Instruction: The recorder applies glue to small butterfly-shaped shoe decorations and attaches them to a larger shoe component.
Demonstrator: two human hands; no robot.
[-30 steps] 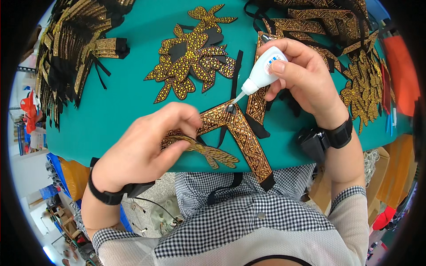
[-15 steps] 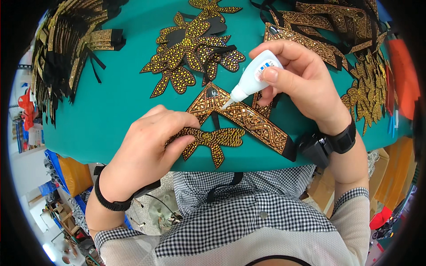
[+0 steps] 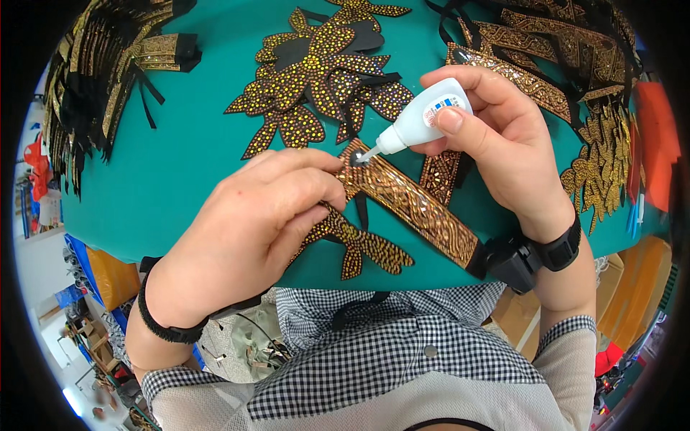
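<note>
My right hand grips a white squeeze bottle, tilted with its thin nozzle down to the left. The nozzle tip is at a dark oval stone near the corner of a V-shaped, copper-gold trim; touching or just above, I cannot tell. My left hand is closed, thumb and fingers pinching at the trim's left side and a black bow-like appliqué with gold dots. That hand hides the trim's left arm and part of the appliqué.
Dotted appliqués lie piled beyond my hands on the green table. Bundled trims hang at the far left. More trims and gold leaf-shaped pieces lie at the right, beside an orange-red item.
My left hand has moved up and right toward the trim's corner, and the appliqué has tilted, its right end lower. The nozzle tip has come nearer the dark stone.
</note>
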